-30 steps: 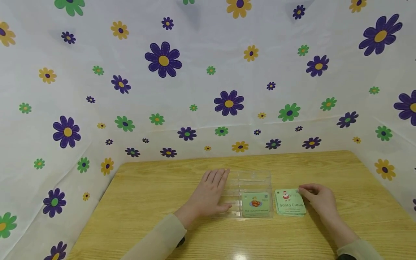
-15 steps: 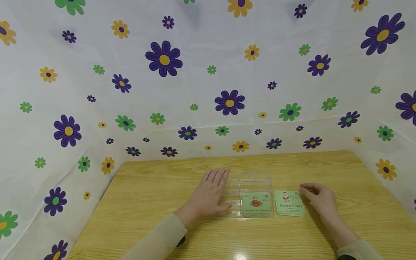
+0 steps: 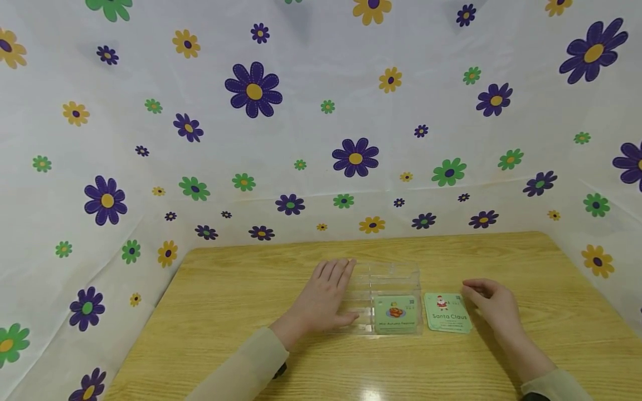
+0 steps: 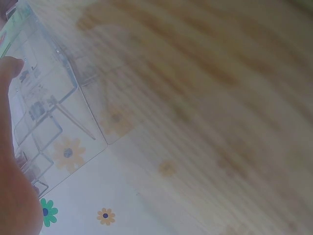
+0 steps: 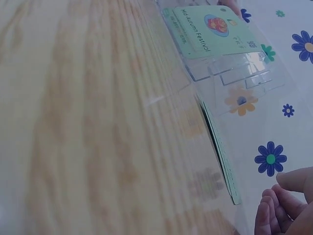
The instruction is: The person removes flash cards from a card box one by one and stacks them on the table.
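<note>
A clear plastic card holder (image 3: 393, 271) with several compartments lies on the wooden table. Its front right compartment holds a green "Mid-Autumn Festival" card (image 3: 395, 313). My left hand (image 3: 323, 298) rests over the holder's left side with straight fingers together and the thumb out toward the cards. To the right of the holder lies a small stack of green cards (image 3: 448, 313), a "Santa Claus" card on top. Beside the stack's upper right corner, my right hand (image 3: 494, 306) has loosely curled fingers (image 5: 276, 210); in the right wrist view they are apart from the cards and hold nothing.
The table (image 3: 241, 289) has light wood grain. A white cloth (image 3: 311, 128) with printed flowers hangs behind it and along both sides. Dark bands show at both sleeve cuffs.
The stack's top card has turned slightly and the cards lie more evenly. My right fingertips, earlier at the card's corner, now sit just off it. The left hand stays put.
</note>
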Available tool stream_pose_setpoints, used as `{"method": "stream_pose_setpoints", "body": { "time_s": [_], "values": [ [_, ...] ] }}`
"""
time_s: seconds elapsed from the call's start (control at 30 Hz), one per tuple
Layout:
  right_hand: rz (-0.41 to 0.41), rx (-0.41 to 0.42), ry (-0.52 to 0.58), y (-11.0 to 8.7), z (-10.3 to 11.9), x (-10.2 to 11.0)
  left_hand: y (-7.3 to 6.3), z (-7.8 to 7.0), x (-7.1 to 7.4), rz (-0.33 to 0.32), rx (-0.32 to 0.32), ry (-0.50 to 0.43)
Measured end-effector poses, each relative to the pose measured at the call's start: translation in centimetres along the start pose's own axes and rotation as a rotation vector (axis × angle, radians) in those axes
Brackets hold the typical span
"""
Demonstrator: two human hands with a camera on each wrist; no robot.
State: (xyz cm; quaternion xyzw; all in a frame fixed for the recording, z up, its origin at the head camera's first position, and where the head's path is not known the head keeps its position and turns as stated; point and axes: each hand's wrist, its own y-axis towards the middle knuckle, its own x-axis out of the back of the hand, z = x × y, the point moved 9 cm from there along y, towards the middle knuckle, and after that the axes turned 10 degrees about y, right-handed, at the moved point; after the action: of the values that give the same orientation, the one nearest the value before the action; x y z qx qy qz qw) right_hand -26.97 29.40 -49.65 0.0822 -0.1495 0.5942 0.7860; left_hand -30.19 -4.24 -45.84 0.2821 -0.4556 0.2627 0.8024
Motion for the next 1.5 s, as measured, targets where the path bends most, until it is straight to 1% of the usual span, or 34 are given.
{"method": "stream_pose_setpoints", "body": {
  "time_s": [0.2,0.33,0.43,0.53,0.73,0.83,1.0,1.17,1.5],
  "values": [
    [0.022,0.01,0.013,0.0,0.2,-0.2,0.1,0.0,0.1,0.003,0.001,-0.005],
    [0.045,0.004,0.0,0.0,0.3,-0.4,0.1,0.0,0.1,0.007,-0.001,-0.002],
    [0.08,-0.009,0.005,-0.1,0.4,-0.7,0.1,0.0,0.1,0.006,-0.001,0.0],
    [0.107,-0.004,0.003,-0.3,0.7,-1.0,0.0,0.0,0.1,0.006,-0.001,-0.002],
    [0.112,0.051,-0.024,-0.7,1.8,-1.5,0.0,-0.1,0.1,0.003,0.0,-0.006],
    [0.11,0.079,-0.032,-0.9,2.3,-1.7,0.0,0.0,0.1,0.012,0.003,-0.011],
    [0.097,0.144,-0.036,-1.2,3.2,-2.1,0.0,0.0,0.0,0.029,0.007,-0.018],
    [0.102,0.203,-0.047,-1.7,4.1,-2.6,0.0,0.0,0.0,0.026,0.008,-0.019],
    [0.129,0.213,-0.042,-2.2,4.9,-3.4,0.0,0.0,0.0,0.02,0.008,-0.016]
  ]
}}
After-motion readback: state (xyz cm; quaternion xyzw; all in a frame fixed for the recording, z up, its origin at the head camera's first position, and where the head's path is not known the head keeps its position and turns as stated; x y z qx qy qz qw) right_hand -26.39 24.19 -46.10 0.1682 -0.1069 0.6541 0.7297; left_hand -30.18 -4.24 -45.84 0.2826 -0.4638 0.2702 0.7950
